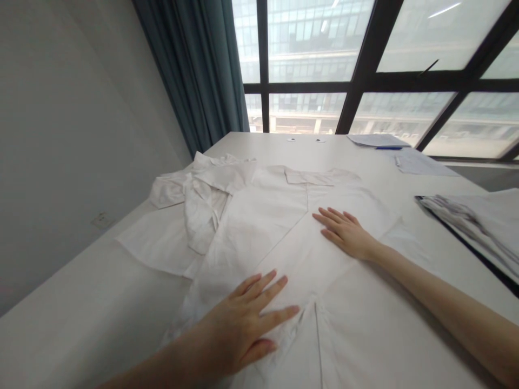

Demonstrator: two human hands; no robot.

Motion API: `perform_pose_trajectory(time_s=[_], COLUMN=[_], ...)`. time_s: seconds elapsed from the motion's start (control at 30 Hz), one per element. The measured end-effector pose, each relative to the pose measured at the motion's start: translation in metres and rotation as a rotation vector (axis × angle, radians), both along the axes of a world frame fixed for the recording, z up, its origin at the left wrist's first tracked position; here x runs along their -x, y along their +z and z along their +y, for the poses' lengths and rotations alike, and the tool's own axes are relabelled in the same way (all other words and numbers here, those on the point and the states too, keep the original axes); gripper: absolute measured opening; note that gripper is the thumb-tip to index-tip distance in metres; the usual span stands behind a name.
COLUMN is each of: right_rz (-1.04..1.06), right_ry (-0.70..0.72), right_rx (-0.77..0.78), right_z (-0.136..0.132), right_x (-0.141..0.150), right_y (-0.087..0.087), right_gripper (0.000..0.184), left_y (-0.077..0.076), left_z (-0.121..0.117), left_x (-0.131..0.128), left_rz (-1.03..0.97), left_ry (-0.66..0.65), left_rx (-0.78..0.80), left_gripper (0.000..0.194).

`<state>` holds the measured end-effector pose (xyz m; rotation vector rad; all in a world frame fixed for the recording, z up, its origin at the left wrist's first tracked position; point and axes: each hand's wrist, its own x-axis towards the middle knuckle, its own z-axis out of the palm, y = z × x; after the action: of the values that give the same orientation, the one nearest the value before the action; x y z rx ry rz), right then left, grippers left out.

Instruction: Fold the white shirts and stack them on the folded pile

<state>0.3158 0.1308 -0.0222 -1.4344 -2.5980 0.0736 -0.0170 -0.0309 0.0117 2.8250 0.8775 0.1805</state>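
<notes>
A white shirt [259,216] lies spread on a white table [81,313], its collar toward the window and one sleeve bunched at the left. My left hand [247,319] rests flat on the shirt's near part, fingers stretched out and slightly apart. My right hand [344,232] lies flat on the shirt's middle, palm down, fingers extended toward the left. Neither hand holds anything.
Folded grey-and-white cloth with a dark edge [470,227] sits at the right. Papers [377,140] and a blue pen [388,147] lie at the far right of the table. A teal curtain [194,75] hangs by the large window; a wall runs along the left.
</notes>
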Motion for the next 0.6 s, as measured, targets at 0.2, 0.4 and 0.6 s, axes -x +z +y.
perform_pose_trajectory(time_s=[0.2, 0.4, 0.6], right_rz=[-0.091, -0.078, 0.099], right_ry=[-0.371, -0.479, -0.08], right_rx=[-0.045, -0.191, -0.199], right_z=[0.043, 0.029, -0.035], right_x=[-0.065, -0.079, -0.034], right_y=[-0.002, 0.005, 0.011], right_gripper=[0.055, 0.051, 0.043], left_y=[0.004, 0.008, -0.001], left_z=[0.001, 0.006, 0.023], left_x=[0.0, 0.0, 0.014], left_rz=[0.029, 0.021, -0.183], left_ry=[-0.01, -0.012, 0.322], left_rx=[0.012, 0.003, -0.186], left_gripper=[0.066, 0.055, 0.032])
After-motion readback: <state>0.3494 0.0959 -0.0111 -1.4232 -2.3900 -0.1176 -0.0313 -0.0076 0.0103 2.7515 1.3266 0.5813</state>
